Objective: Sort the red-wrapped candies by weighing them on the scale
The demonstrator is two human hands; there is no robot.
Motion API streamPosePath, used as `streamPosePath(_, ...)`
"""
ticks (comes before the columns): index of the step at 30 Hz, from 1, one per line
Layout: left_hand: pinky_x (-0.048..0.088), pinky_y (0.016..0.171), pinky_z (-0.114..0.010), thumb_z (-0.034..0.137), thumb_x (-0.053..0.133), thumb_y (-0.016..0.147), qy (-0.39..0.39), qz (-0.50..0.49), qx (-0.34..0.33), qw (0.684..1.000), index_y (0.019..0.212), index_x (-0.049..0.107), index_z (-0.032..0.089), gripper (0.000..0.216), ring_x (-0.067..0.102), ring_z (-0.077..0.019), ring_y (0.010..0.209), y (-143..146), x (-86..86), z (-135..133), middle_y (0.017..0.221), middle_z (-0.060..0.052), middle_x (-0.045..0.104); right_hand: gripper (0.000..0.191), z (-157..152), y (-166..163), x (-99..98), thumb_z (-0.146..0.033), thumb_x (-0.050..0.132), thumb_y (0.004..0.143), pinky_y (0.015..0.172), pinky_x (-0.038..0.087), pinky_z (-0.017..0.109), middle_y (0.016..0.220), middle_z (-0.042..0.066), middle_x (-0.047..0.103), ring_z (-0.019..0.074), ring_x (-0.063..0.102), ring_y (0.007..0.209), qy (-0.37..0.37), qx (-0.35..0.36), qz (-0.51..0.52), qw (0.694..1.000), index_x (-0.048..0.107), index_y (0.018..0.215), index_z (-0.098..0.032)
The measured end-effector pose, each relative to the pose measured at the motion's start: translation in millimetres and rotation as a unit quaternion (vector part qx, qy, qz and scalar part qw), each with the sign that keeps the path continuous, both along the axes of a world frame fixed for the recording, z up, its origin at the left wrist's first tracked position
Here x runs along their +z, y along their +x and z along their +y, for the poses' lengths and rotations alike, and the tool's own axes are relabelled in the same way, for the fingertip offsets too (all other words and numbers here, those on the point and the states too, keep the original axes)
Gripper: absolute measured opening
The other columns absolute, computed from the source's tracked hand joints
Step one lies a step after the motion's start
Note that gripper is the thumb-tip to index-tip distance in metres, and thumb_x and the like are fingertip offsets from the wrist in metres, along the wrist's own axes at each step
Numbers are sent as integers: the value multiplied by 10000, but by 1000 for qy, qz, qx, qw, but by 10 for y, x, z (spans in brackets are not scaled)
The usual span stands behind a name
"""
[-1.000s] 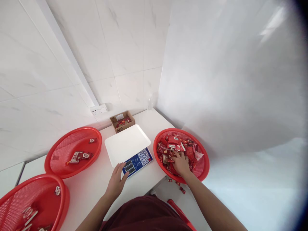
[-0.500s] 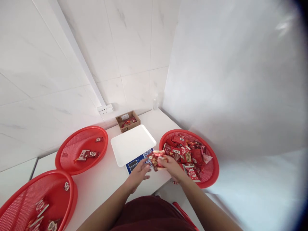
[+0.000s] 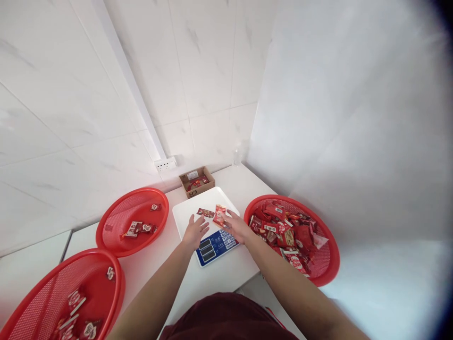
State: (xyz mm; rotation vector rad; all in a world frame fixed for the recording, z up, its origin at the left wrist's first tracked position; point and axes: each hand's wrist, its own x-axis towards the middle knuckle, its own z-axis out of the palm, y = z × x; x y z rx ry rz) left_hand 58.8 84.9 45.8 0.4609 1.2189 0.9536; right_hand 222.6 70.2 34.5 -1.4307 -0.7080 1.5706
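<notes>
While three red baskets [image 3: 335, 259] and a carton [image 3: 205, 189] hold wrapped packets [image 3: 274, 210], right hand [image 3: 238, 226] pinching a red packet [image 3: 219, 215], left hand [image 3: 194, 232] spread wide, darker packet [image 3: 205, 213] now over the previously bare tray [image 3: 187, 208]

Saw red with pale, creamy patches on the held packet [image 3: 220, 213], and darker red with mottled brown on the loose packet [image 3: 205, 213]. Found plain white on the pan [image 3: 187, 212] and blue on the scale [image 3: 216, 240], set with a grid of white keys [image 3: 227, 242] and three dark screens [image 3: 207, 250]. Met bright red on the right basket [image 3: 334, 262], the far left basket [image 3: 113, 217] and the near left basket [image 3: 38, 302], all with fine mesh; noted red, white print, gold and pale pink among the heap [image 3: 276, 210]. Made out brown with black letters on the box [image 3: 201, 189], white with black slots on the socket [image 3: 165, 164], faint grey veining on the white wall [image 3: 208, 85], maroon on the shirt [image 3: 226, 316]
</notes>
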Motion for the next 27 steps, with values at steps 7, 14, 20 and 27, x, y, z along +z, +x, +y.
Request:
streamPosePath(7,516,817,-308,272,609,826,-97,36,-75,992,1265,417,197,485,673,-175,874,-459,-201,-589,1142,-130,629,390,-421,862,-332,-323,419,845,913,458,310,1225,67,607,179,572,1106,31,9,-381,924,543,1198,-217)
streamPosePath(14,512,787,-292,278,607,823,-142,33,-97,985,1056,536,191,259,675,-149,807,-568,-308,-932,1019,-95,677,300,-842,1414,-687,-248,563,745,845,450,327,1012,92,693,222,635,941,-75,127,-494,857,639,1025,-172)
streamPosePath(20,498,767,-275,263,630,797,-110,42,-131,984,1028,553,192,254,664,-140,800,-330,-154,-824,1013,-84,683,655,-704,1087,-826,-394,623,724,934,340,509,1293,236,496,356,470,1181,-125,142,-602,776,439,1301,-144)
streamPosePath(27,489,783,-286,284,629,797,-105,43,-151,982,1021,558,193,253,657,-139,807,-270,-157,-850,1002,-79,679,324,-778,1250,-756,-249,438,843,861,387,379,1107,167,638,281,580,1042,-89,163,-614,767,564,1127,-159)
